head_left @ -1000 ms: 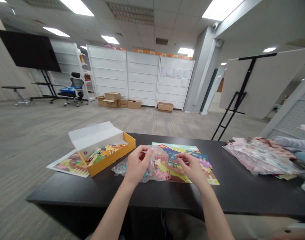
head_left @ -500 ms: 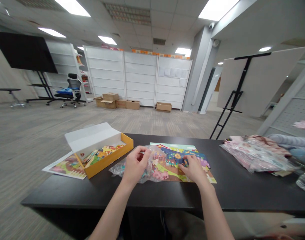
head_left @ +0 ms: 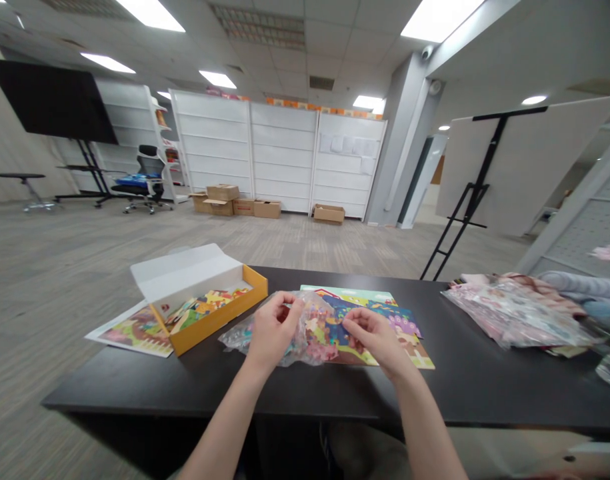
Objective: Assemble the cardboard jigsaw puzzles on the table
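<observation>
My left hand (head_left: 275,327) is closed on the edge of a clear plastic bag (head_left: 297,347), which has colourful pieces, some of them pink, inside. Just right of the bag, the thumb and fingers of my right hand (head_left: 369,333) pinch a small dark blue puzzle piece (head_left: 335,331), partly covered by the fingertips. Below and beyond it lies a colourful farm-scene puzzle board (head_left: 419,353) with a dark blue section (head_left: 397,312) on it. The bag and both hands cover part of the board.
On the left stands an open yellow box (head_left: 217,323) with illustrated pieces in it, resting partly on a printed picture sheet (head_left: 135,333). Plastic-wrapped fabric packs (head_left: 515,313) lie at the right of the black table (head_left: 209,393). An easel-like board stand (head_left: 477,180) stands beyond.
My right hand has moved left, from over the puzzle board toward the bag, with a dark blue piece now at its fingertips. My left hand stays at the bag.
</observation>
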`<act>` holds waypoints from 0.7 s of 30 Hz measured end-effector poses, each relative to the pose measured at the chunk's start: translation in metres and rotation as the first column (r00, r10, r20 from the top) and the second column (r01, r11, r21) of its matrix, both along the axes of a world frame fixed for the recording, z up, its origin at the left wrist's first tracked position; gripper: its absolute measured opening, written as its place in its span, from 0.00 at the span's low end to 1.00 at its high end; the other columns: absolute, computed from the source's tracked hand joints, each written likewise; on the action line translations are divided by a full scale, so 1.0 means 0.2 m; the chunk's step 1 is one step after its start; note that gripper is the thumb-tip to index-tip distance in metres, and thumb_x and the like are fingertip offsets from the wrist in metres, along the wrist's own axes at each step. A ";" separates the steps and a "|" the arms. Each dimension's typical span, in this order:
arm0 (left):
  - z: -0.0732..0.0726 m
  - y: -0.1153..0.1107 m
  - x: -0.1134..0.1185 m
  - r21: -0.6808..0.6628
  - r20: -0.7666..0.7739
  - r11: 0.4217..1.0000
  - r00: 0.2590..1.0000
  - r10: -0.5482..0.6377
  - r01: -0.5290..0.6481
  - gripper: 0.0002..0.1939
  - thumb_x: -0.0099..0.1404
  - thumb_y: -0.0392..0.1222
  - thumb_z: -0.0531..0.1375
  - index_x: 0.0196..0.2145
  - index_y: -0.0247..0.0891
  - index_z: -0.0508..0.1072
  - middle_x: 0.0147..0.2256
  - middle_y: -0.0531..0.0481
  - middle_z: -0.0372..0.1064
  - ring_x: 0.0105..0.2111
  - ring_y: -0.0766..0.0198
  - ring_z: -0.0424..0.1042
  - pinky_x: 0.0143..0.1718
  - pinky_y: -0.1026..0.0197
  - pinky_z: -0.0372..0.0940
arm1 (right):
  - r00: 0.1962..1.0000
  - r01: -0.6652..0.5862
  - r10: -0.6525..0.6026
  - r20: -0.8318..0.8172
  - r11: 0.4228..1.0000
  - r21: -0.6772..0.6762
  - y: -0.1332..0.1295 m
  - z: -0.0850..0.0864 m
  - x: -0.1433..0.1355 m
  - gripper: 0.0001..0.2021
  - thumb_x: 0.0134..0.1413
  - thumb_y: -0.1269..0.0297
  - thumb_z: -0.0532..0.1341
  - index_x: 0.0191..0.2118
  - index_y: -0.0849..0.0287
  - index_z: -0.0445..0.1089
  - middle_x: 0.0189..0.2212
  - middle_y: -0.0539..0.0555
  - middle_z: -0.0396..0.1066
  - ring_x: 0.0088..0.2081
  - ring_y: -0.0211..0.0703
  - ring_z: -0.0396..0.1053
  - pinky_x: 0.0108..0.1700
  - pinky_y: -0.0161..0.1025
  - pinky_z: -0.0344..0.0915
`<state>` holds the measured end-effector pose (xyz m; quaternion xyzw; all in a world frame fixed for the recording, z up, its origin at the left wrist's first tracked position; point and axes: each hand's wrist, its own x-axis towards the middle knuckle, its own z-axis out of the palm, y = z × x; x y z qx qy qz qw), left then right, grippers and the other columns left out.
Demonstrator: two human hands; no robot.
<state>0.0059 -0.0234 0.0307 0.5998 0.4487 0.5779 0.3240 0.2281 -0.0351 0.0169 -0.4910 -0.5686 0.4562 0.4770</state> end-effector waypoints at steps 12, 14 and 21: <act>0.00 0.00 -0.01 -0.010 0.005 1.000 1.000 0.000 0.000 0.16 0.64 0.54 0.61 0.32 0.38 0.72 0.21 0.56 0.65 0.20 0.68 0.62 0.23 0.67 0.56 | 0.964 0.077 -0.114 0.242 0.985 0.157 0.06 -0.06 -0.04 0.15 0.56 0.52 0.60 0.39 0.58 0.76 0.36 0.57 0.79 0.36 0.49 0.77 0.40 0.44 0.72; 0.00 0.00 -0.02 -0.011 -0.002 1.000 1.000 0.004 -0.004 0.16 0.65 0.54 0.61 0.32 0.37 0.72 0.21 0.57 0.63 0.20 0.69 0.61 0.23 0.67 0.55 | 0.812 0.272 -0.354 0.465 0.933 0.235 0.05 -0.07 0.12 0.13 0.57 0.55 0.58 0.35 0.58 0.76 0.33 0.57 0.79 0.34 0.49 0.76 0.38 0.43 0.69; 0.00 0.00 0.00 -0.008 -0.018 1.000 1.000 0.003 -0.004 0.16 0.65 0.54 0.60 0.31 0.38 0.72 0.20 0.57 0.62 0.19 0.69 0.60 0.22 0.66 0.54 | 0.412 0.361 -0.332 0.849 0.915 0.183 0.02 -0.15 0.34 0.13 0.47 0.51 0.67 0.31 0.57 0.74 0.28 0.56 0.77 0.32 0.50 0.74 0.31 0.39 0.60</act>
